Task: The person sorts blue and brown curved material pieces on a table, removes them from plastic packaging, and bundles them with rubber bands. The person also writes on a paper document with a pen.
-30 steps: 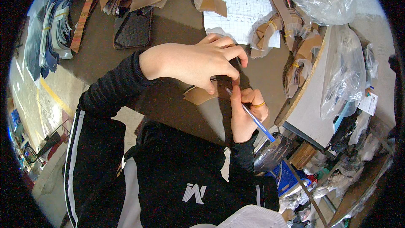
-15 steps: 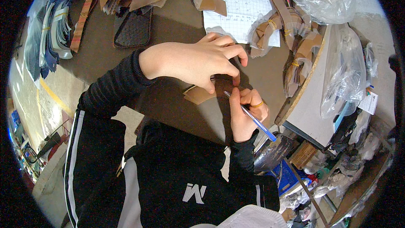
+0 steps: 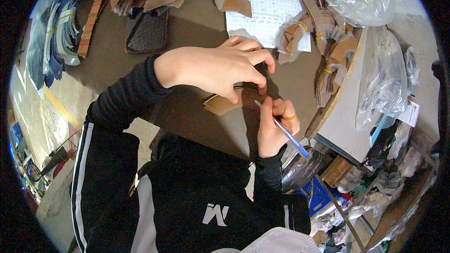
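Observation:
My left hand [image 3: 211,68] arches over the brown table [image 3: 197,122] with its fingers spread. Its thumb and forefinger tips press down at a flat tan curved piece [image 3: 226,105], which has a dark edge along its far side. Part of this piece is hidden under the hand and in shadow. Just to the right, my right hand [image 3: 274,129] is closed round a pen [image 3: 291,139] with a pale barrel and a blue end. The pen's tip points at the right part of the piece, near the left fingertips; whether it touches cannot be made out.
Bundles of tan curved strips [image 3: 335,70] lie at the right and far edges. A gridded paper sheet [image 3: 262,4], a dark phone-shaped object [image 3: 147,30], a striped strip [image 3: 91,26] and banded grey-blue pieces [image 3: 65,37] lie beyond. Clear plastic bags [image 3: 382,84] sit at the right.
My right hand and the pen have shifted slightly to the right. The left hand and the tan piece look unmoved.

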A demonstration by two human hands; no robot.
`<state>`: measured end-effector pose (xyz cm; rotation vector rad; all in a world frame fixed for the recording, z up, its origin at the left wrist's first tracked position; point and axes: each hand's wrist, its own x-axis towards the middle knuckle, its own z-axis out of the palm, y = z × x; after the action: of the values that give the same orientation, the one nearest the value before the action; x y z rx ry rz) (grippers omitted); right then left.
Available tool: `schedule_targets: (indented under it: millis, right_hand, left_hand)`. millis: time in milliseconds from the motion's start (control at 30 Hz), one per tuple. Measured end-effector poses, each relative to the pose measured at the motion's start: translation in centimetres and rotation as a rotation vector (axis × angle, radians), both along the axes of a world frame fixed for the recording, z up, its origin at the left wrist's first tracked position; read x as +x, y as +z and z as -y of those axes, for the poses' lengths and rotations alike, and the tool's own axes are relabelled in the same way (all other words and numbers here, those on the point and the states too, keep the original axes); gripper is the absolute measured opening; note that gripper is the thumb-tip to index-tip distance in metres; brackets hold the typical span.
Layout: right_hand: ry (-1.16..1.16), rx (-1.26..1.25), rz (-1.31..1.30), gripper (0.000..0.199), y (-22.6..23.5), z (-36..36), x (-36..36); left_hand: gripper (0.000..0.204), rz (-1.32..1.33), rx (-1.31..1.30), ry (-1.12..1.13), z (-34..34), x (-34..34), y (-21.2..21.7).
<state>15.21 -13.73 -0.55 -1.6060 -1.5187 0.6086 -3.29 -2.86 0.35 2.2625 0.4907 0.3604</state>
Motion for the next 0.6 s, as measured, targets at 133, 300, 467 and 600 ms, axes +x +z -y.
schedule_targets:
  millis: [133,300,467,600]
  right_hand:
    - [-0.055,-0.014,-0.107,0.035,0.16,-0.17,-0.71]
    - [0.020,0.007,-0.006,0.035,0.33,-0.16,-0.05]
    - [-0.073,-0.034,-0.116,0.035,0.08,-0.34,-0.72]
    - [0.014,0.016,-0.014,0.035,0.29,-0.21,-0.08]
  left_hand:
    - [0.043,-0.005,0.017,-0.004,0.04,-0.06,-0.01]
    - [0.044,-0.005,-0.010,0.000,0.03,-0.01,0.14]
    - [0.043,-0.010,0.011,0.002,0.03,-0.06,-0.05]
    - [0.043,-0.004,0.004,0.003,0.04,0.06,0.09]
